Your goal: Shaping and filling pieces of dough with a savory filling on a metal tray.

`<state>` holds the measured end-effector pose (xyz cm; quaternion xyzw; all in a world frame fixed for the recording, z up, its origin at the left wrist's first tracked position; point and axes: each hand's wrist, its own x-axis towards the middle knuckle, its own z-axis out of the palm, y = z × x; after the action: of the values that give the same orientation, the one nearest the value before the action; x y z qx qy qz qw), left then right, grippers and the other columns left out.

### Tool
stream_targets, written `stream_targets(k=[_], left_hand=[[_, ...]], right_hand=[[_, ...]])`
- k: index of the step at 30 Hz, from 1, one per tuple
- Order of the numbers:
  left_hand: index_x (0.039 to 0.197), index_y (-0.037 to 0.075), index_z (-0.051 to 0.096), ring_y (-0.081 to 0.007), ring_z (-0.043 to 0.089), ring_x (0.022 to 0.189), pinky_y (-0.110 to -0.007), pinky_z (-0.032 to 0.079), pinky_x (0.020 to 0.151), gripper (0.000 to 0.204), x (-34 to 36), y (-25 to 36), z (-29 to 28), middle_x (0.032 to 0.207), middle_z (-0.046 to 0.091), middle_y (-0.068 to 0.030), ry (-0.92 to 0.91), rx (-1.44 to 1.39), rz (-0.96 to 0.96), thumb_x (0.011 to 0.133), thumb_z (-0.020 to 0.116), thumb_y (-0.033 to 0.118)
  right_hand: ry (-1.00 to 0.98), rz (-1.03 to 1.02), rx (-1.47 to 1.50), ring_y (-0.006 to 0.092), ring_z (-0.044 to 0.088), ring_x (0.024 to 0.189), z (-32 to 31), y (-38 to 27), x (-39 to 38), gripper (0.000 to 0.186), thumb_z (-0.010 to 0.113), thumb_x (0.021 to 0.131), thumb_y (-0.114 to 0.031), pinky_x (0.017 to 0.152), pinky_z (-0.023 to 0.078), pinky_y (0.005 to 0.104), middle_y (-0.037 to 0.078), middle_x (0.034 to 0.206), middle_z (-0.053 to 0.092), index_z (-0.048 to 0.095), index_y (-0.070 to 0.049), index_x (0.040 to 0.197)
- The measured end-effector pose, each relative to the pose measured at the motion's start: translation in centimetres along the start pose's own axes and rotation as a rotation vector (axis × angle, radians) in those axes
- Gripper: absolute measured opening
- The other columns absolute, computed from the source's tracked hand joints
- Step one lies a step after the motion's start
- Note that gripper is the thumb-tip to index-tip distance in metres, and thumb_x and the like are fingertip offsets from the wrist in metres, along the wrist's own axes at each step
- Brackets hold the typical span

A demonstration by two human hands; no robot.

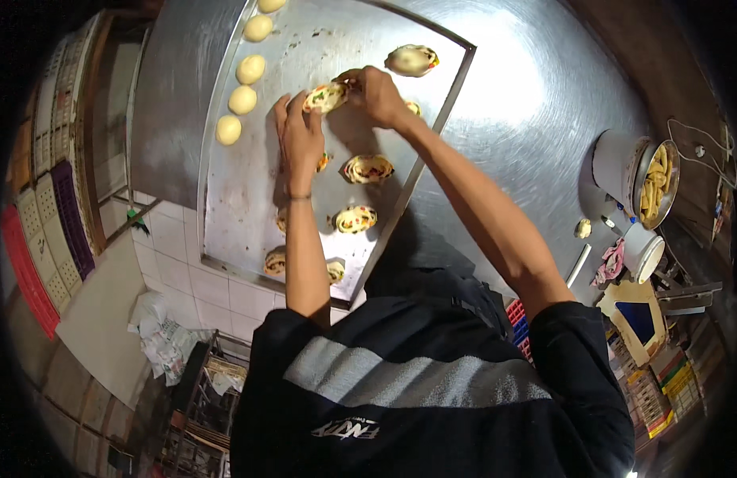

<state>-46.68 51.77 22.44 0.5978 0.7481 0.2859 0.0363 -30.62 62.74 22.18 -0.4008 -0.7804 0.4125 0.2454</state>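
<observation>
Both my hands are on an oval piece of filled dough, pale with red and green bits showing, over the upper middle of a metal baking tray. My left hand has its fingertips at the near left end of the piece. At the other end, my right hand pinches the dough with bent fingers. Other filled dough pieces lie on the tray: one beyond my right hand, one below it, and another nearer me. My left forearm partly covers several more.
Several smooth dough balls line the tray's left side. The tray lies on a shiny metal table. At right stand a pot of yellow strips, a white tub and a pink cloth. Plastic crates stand far left.
</observation>
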Motion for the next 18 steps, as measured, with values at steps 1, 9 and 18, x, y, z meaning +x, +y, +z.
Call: stream_targets(k=[1, 9, 18], left_hand=[[0.121, -0.002, 0.062, -0.0285, 0.063, 0.11, -0.033, 0.052, 0.089, 0.036, -0.8, -0.2, -0.5, 0.125, 0.059, -0.0217, 0.025, 0.174, 0.045, 0.093, 0.066, 0.022], [0.122, 0.0, 0.058, -0.0247, 0.065, 0.088, -0.036, 0.054, 0.08, 0.044, 0.4, -2.7, -0.6, 0.101, 0.064, -0.0139, -0.109, -0.355, -0.359, 0.081, 0.072, -0.002], [0.136, 0.0, 0.052, -0.034, 0.061, 0.11, -0.039, 0.051, 0.09, 0.047, 4.9, 1.2, -3.1, 0.13, 0.056, -0.0189, -0.23, -0.383, -0.017, 0.09, 0.061, 0.005]], right_hand=[[0.05, 0.077, -0.033, 0.031, 0.071, 0.083, 0.3, -1.7, -0.9, 0.04, 0.063, 0.077, 0.001, 0.077, 0.055, 0.0381, 0.022, 0.095, 0.071, 0.067, 0.002, 0.117], [0.083, 0.263, 0.239, 0.0275, 0.071, 0.094, -2.1, -7.0, -7.4, 0.03, 0.058, 0.09, -0.006, 0.081, 0.056, 0.0368, 0.018, 0.103, 0.072, 0.065, 0.002, 0.118], [0.475, 0.58, 0.154, 0.0252, 0.07, 0.091, -4.8, -0.5, -23.8, 0.028, 0.059, 0.094, -0.009, 0.08, 0.055, 0.0361, 0.017, 0.104, 0.072, 0.066, -0.001, 0.119]])
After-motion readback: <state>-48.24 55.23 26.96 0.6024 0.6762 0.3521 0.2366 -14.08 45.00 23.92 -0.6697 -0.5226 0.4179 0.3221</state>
